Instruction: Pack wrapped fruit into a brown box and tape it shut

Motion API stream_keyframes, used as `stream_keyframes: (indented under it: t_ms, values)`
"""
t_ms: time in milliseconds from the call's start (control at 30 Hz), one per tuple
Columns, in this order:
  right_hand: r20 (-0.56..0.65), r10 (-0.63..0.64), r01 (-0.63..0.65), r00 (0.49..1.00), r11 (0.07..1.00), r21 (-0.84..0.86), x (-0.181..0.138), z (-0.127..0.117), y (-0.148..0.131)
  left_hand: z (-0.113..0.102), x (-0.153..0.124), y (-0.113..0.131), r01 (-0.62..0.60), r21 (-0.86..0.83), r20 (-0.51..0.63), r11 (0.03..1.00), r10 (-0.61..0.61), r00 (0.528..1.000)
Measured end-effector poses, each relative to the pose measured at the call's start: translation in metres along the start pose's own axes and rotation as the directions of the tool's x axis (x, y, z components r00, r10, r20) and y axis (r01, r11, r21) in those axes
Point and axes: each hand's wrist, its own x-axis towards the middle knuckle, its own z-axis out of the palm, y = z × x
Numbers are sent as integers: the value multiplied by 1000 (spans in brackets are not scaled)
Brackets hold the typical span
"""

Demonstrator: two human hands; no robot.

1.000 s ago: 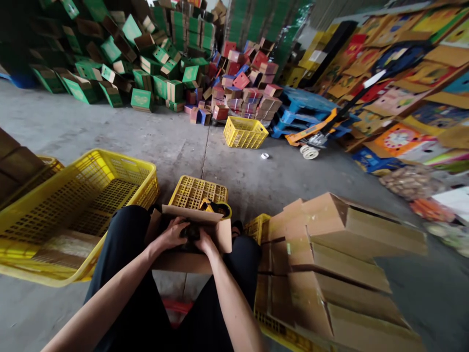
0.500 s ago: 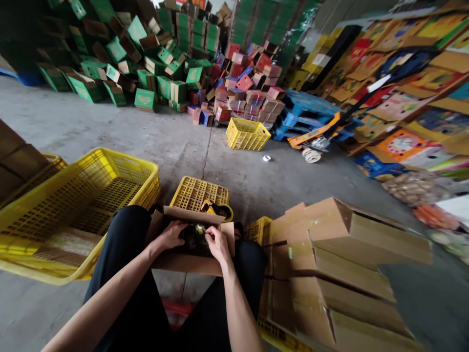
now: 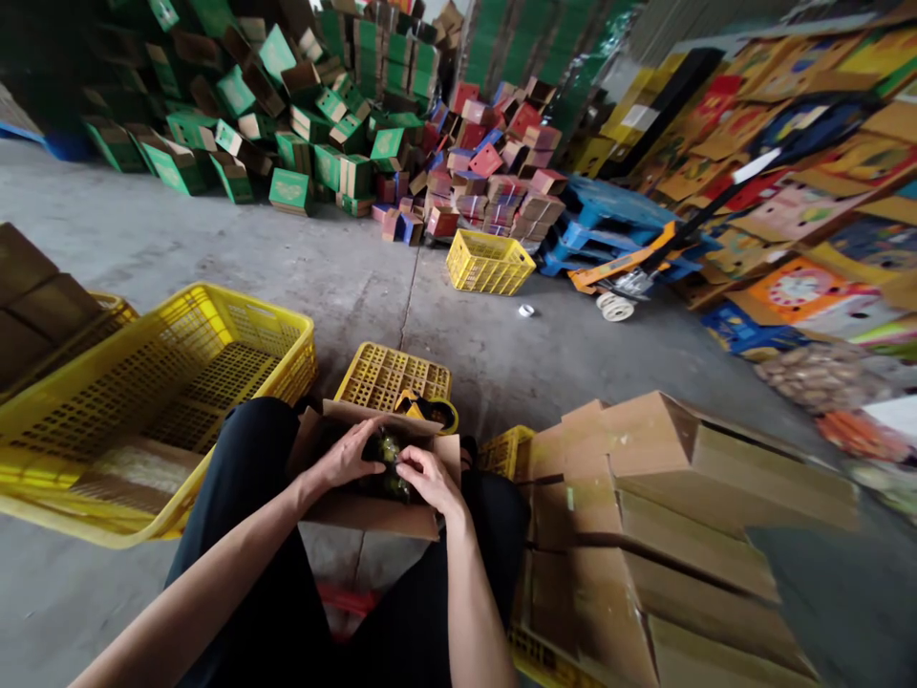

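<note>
An open cardboard box [image 3: 379, 513] rests between my knees with its flaps folded out. Inside it lies a shiny bundle of greenish, rounded produce [image 3: 389, 449], seemingly in clear plastic; its exact kind is too small and dark to tell. My left hand [image 3: 352, 453] reaches over the box's left part, thumb apart from the stretched fingers, close against the bundle. On the bundle's right side, my right hand [image 3: 432, 478] pinches the plastic between thumb and fingers. A tape dispenser [image 3: 428, 409] sits just beyond the box, on an upturned yellow crate [image 3: 393, 375].
To my left stands a large yellow crate [image 3: 276, 368] with a flat cardboard piece inside. Cardboard boxes [image 3: 630, 497] are stacked at my right. Farther off are another yellow crate [image 3: 491, 263], a white tape roll [image 3: 526, 311], a pallet jack [image 3: 627, 268] and heaped green boxes [image 3: 290, 189].
My left hand has moved right and slightly up, closer to my right hand. More of the greenish bundle shows between them. The view has shifted slightly.
</note>
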Motion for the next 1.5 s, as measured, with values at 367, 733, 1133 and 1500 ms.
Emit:
stream_keyframes:
  t_ms: [367,733,1133,1500]
  values:
    - [-390,-40,-121,920,917,-380,0,6,18,-1,-3,-9,136,71,-134,988,-126,983]
    - [-146,-5,-99,989,712,-695,-21,31,15,5,-2,-12,241,18,-126,970,-237,963]
    - [-164,211,-267,964,779,-567,4,50,20,10,3,-11,275,-90,-113,957,-284,952]
    - [-421,0,-123,907,956,-265,7,18,15,18,6,6,151,-210,99,966,-132,986]
